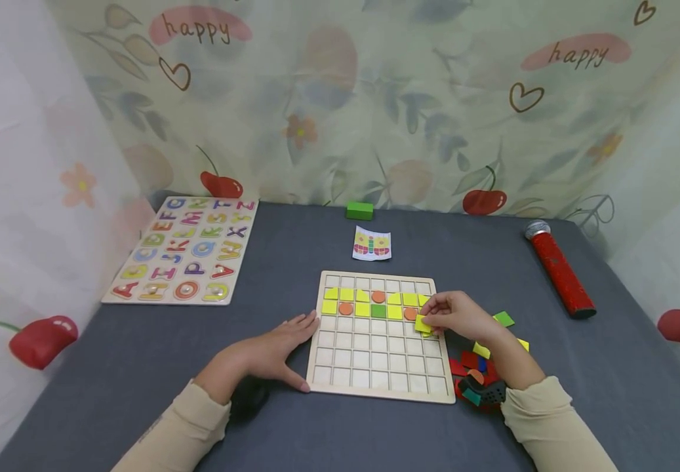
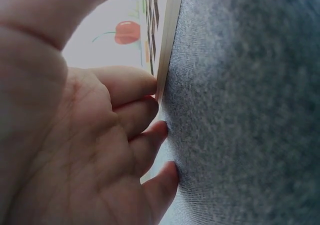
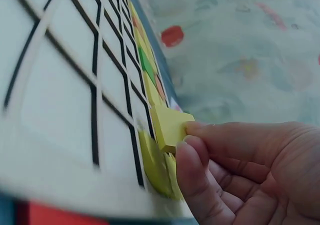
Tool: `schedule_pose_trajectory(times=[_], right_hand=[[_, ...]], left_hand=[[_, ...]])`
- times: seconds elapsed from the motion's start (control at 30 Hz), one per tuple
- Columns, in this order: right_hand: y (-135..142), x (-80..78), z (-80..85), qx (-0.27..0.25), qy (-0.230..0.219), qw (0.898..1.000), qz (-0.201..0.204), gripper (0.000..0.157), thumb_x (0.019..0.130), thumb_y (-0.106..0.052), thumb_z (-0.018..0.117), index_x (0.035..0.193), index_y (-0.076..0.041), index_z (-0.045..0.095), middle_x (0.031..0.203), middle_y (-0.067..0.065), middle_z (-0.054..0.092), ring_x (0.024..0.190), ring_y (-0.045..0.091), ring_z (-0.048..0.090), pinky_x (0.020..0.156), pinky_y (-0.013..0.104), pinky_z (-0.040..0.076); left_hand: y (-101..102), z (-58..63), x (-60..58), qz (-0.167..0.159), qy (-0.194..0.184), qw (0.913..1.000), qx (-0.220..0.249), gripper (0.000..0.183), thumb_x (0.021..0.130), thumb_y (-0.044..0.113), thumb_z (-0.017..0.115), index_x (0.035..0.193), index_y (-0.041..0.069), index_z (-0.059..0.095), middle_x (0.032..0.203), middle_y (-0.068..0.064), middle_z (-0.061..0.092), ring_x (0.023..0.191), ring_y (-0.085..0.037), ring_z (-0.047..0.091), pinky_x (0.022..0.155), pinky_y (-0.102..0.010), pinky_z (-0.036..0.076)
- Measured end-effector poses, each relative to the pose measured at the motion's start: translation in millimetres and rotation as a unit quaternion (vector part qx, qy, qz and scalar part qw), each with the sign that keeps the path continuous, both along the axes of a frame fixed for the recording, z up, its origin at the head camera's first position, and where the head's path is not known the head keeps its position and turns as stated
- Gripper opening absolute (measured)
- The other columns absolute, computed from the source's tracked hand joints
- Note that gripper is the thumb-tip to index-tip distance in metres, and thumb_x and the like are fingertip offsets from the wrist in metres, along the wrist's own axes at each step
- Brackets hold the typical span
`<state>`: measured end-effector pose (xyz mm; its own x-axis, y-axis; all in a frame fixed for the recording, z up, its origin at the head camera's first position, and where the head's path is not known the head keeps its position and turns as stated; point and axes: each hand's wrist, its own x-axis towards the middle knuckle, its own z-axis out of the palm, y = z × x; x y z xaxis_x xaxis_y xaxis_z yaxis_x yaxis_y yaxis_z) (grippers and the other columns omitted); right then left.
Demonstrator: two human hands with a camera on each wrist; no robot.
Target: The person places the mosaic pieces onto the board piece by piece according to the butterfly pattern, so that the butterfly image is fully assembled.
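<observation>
A wooden grid board (image 1: 369, 360) lies on the dark table, two of its upper rows filled with yellow, orange and green tiles. Between thumb and fingertips my right hand (image 1: 460, 314) pinches a yellow square tile (image 3: 170, 126) at the board's right side. Just under that tile, another yellow piece with a curved edge (image 3: 156, 165) shows on the board. My left hand (image 1: 275, 347) rests at the left edge of the board, fingers spread. In the left wrist view its fingertips (image 2: 150, 82) are right at the board's side.
Loose coloured tiles (image 1: 471, 359) are heaped right of the board, partly hidden by my right arm. Behind the board lie a butterfly picture card (image 1: 372, 244) and a green block (image 1: 360, 210). An alphabet puzzle (image 1: 180, 252) is at left, a red microphone (image 1: 560, 272) at right.
</observation>
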<state>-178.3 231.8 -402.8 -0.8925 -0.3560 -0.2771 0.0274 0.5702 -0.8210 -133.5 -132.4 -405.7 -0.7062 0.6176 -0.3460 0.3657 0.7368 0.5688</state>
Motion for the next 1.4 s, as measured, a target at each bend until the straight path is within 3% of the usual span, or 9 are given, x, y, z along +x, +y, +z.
schedule_pose_trajectory(times=[0.17, 0.37, 0.57, 1.0, 1.4], right_hand=[[-12.5, -4.6, -5.3, 0.025, 0.009, 1.0, 0.003, 0.023, 0.085, -0.016, 0.068, 0.099, 0.002, 0.064, 0.087, 0.007, 0.067, 0.069, 0.014, 0.059, 0.064, 0.024, 0.052], [-16.4, -3.0, -6.3, 0.069, 0.051, 0.996, 0.014, 0.019, 0.081, -0.015, 0.072, 0.094, -0.002, 0.069, 0.082, 0.005, 0.065, 0.067, 0.016, 0.05, 0.057, 0.023, 0.042], [-15.3, -1.0, -4.5, 0.081, 0.08, 0.993, 0.03, 0.018, 0.08, -0.014, 0.073, 0.093, -0.002, 0.07, 0.084, 0.005, 0.065, 0.069, 0.016, 0.051, 0.058, 0.023, 0.044], [31.0, 13.5, 8.3, 0.061, 0.046, 0.997, -0.03, 0.029, 0.086, -0.024, 0.067, 0.103, 0.0, 0.068, 0.095, 0.011, 0.069, 0.074, 0.016, 0.063, 0.07, 0.028, 0.055], [76.1, 39.9, -3.8, 0.042, 0.009, 0.998, -0.05, 0.037, 0.084, -0.022, 0.069, 0.107, 0.007, 0.063, 0.081, 0.007, 0.068, 0.061, 0.011, 0.058, 0.058, 0.026, 0.052]], left_hand=[[0.8, -1.8, 0.1, -0.006, 0.002, 1.0, 0.007, 0.106, 0.071, 0.043, 0.078, 0.15, 0.012, 0.015, 0.158, 0.001, 0.005, 0.146, -0.024, 0.003, 0.118, -0.044, 0.009], [1.4, -2.7, 0.1, -0.007, 0.002, 0.9999, 0.008, 0.106, 0.071, 0.044, 0.078, 0.15, 0.014, 0.015, 0.158, 0.002, 0.005, 0.146, -0.025, 0.002, 0.118, -0.046, 0.008], [1.7, -2.1, 0.1, 0.0, -0.005, 1.0, 0.004, 0.105, 0.07, 0.044, 0.078, 0.15, 0.017, 0.016, 0.158, 0.004, 0.007, 0.146, -0.026, 0.002, 0.117, -0.047, 0.008], [2.5, -0.8, 0.4, 0.003, -0.003, 1.0, 0.002, 0.105, 0.07, 0.043, 0.079, 0.15, 0.015, 0.017, 0.158, 0.002, 0.008, 0.146, -0.026, 0.003, 0.117, -0.047, 0.007], [3.7, 4.5, 2.3, 0.009, -0.008, 0.9999, -0.005, 0.105, 0.07, 0.041, 0.079, 0.15, 0.015, 0.016, 0.158, 0.003, 0.008, 0.146, -0.026, 0.002, 0.117, -0.047, 0.007]])
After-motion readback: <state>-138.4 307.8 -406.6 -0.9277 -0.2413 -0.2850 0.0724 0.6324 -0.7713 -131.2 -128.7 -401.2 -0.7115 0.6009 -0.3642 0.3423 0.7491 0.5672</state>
